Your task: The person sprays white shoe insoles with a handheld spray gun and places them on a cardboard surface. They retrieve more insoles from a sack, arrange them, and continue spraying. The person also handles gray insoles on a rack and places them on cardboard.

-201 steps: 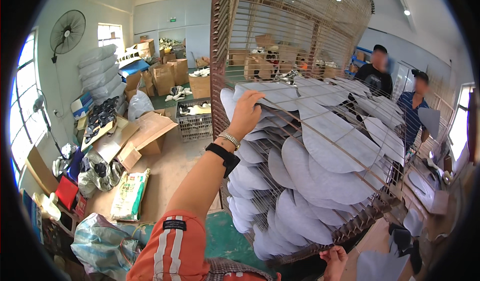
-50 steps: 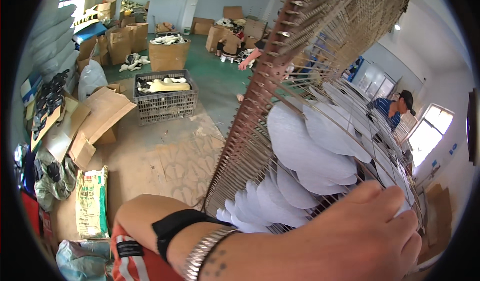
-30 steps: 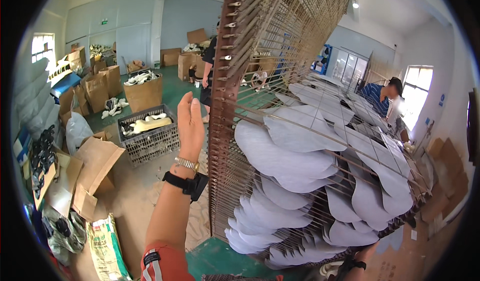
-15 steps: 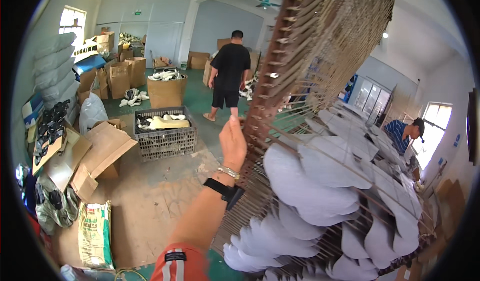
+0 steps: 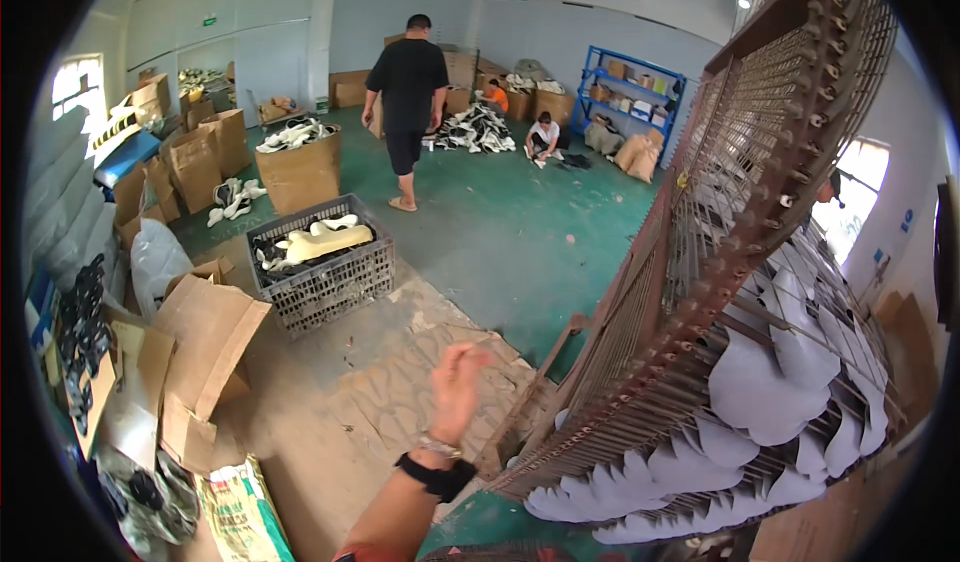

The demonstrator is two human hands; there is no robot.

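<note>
My left hand (image 5: 456, 392) is raised in the middle, above the cardboard-covered floor. It is slightly blurred, fingers stretched out with nothing in them, and apart from the rack. To its right stands a rusty brown metal rack (image 5: 735, 227) with many wire-grid shelves, its upper shelves tilted up. Thin grey-white pieces shaped like shoe parts (image 5: 770, 387) lie in overlapping rows on the lower shelves. My right hand is out of view.
A black plastic crate (image 5: 325, 282) with pale shoe-shaped pieces stands ahead left. Open cartons (image 5: 215, 337) and a printed sack (image 5: 240, 512) lie at the left. A person in black (image 5: 408, 82) stands farther off; others sit by a pile of white pieces (image 5: 478, 130).
My left hand has come off the rack's edge and lowered slightly. The raised shelves now appear farther right. The view has turned, and the person in black has walked farther away.
</note>
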